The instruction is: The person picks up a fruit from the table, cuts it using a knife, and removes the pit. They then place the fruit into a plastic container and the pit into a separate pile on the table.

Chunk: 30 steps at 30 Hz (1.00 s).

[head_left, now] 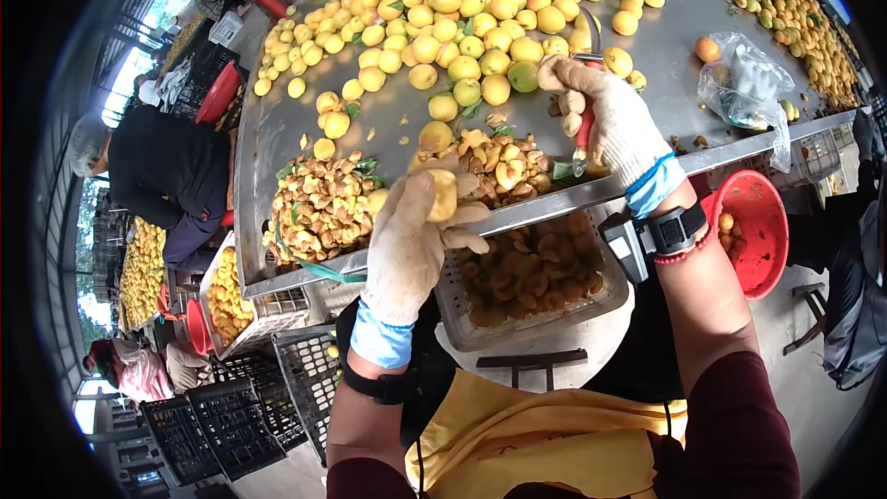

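My left hand, in a whitish work glove, is closed around a yellow apricot above the table's near edge. In my gloved right hand is a red-handled tool with a curved metal blade pointing up and away; a metal tip shows at its lower end. The hands are apart. Cut apricot pieces lie on the metal table between them. Left of my left hand is a pile of brownish-yellow pieces. Whole apricots are heaped beyond both hands.
Under the table edge stands a clear plastic crate holding apricot halves. A red basin is at right, below a plastic bag on the table. A person in dark clothes bends at left, near stacked black crates.
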Tool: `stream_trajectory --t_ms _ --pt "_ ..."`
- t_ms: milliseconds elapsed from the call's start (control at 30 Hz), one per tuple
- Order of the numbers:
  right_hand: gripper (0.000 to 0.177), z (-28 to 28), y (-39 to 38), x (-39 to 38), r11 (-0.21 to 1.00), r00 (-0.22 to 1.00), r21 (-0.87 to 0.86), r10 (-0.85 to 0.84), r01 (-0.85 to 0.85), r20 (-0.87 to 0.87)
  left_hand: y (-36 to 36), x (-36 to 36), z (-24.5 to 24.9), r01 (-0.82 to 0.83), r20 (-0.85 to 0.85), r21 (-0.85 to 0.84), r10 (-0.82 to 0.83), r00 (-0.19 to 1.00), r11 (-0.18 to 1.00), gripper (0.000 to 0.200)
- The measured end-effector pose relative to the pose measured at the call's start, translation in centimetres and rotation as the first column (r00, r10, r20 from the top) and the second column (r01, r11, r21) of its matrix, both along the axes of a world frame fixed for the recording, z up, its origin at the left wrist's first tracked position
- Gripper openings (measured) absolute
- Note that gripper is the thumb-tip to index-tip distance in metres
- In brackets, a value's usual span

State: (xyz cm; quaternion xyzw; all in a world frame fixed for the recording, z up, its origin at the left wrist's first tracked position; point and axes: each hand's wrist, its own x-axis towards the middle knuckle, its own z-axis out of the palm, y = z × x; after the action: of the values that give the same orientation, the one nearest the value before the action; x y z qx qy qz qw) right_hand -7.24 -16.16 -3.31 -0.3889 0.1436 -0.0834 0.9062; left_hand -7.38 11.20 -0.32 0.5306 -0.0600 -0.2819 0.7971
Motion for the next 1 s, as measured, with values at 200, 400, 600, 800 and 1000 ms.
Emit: stream_trajectory --t_ms 200,400,600,800,1000 --pt "0.02 -0.4 -6.3 -2.4 0.989 0.98 0.146 -0.04 0.011 0.197 -0.2 -1.2 4.0 -0.055 0.331 0.708 -0.261 0.907 0.705 0.046" --pt "0.035 -1.5 -9.1 -4.5 0.937 0.971 0.342 -0.146 0.074 0.19 -12.5 4.4 1.6 -0.164 0.648 0.657 -0.44 0.622 0.736 0.036" --pt "0.034 2.6 -8.4 -6.4 0.951 0.964 0.164 -0.267 0.262 0.009 -21.3 7.1 -4.4 -0.422 0.328 0.894 -0.86 0.39 0.15 0.067" --pt "0.039 4.4 -6.7 -7.5 0.988 0.986 -0.137 -0.09 0.07 -0.144 -19.1 7.8 -2.9 -0.337 0.507 0.859 -0.723 0.469 0.385 0.065" --pt "0.046 5.5 -2.4 -8.1 0.865 0.957 -0.409 0.257 -0.29 -0.136 -11.8 2.3 2.6 0.059 0.579 0.318 -0.243 0.778 0.946 0.053"
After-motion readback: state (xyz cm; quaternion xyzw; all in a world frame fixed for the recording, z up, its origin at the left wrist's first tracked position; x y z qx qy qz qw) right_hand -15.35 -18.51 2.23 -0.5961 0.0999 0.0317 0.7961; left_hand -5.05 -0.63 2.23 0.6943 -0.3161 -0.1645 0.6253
